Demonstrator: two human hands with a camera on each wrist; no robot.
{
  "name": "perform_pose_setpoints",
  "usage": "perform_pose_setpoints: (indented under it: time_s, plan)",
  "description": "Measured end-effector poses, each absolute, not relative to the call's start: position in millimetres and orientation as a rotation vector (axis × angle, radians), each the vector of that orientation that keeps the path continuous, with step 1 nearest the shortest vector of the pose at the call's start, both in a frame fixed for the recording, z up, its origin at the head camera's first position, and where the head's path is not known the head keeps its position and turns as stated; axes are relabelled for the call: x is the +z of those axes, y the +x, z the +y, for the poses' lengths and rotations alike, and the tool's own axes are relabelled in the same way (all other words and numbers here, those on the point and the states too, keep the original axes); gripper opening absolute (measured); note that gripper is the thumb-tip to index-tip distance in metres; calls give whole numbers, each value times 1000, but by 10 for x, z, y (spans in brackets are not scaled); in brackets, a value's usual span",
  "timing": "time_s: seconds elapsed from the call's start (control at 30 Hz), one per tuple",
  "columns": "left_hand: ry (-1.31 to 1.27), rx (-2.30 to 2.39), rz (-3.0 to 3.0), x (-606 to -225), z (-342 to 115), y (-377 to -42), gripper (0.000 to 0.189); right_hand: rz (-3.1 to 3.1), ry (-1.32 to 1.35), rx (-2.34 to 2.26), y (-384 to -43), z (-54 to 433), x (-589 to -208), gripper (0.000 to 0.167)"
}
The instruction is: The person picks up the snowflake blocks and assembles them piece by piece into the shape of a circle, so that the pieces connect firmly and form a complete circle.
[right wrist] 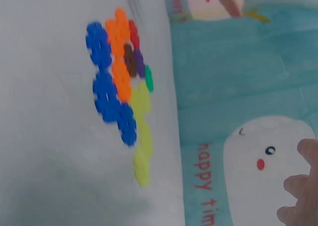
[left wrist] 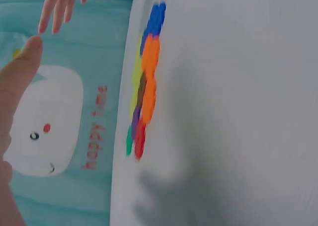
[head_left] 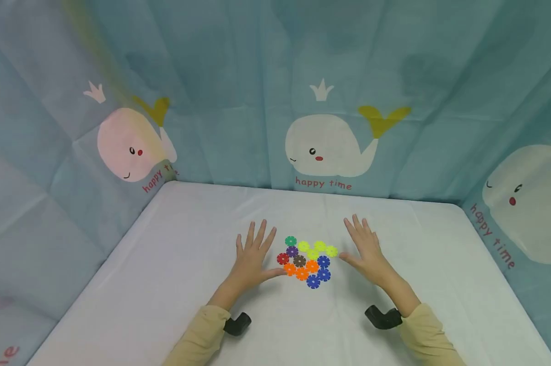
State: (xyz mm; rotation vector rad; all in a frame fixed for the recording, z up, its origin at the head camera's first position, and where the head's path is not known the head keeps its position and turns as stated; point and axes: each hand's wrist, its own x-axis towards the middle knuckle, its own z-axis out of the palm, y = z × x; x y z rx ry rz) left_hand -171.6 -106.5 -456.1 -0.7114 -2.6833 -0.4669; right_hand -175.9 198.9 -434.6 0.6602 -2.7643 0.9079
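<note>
Discs, notched and brightly coloured, lie flat in a close cluster on the white table, between the two hands. Nearest are the tan sleeves, with a black tube at each wrist. Beyond them the left hand and right hand hover well apart, fingers spread and gripping nothing; the left thumb looks to meet an orange disc from above, but the left wrist view shows it raised clear. In the cluster, blue discs lie nearest, then orange discs, a brown disc, a red disc, a purple disc, and yellow discs and a green disc at the far side. Such thin, light pieces would probably skid at a nudge, so pinching one by its rim, with the other hand steadying its neighbours, should work best. Behind hangs a blue curtain printed with whales
</note>
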Motion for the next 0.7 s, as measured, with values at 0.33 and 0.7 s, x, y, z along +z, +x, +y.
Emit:
perform_pose_setpoints:
  time_s: [0.33,0.7]
  plan:
    - [-465,-1030,-2459,-4811,-614,-1491,67,-2560,711,1186,-1541,1754,-4598,68]
    - [-903,-925,-2348,-5110,-570,-1551,28,-2215,817,1325,-1496,1529,-5025,34]
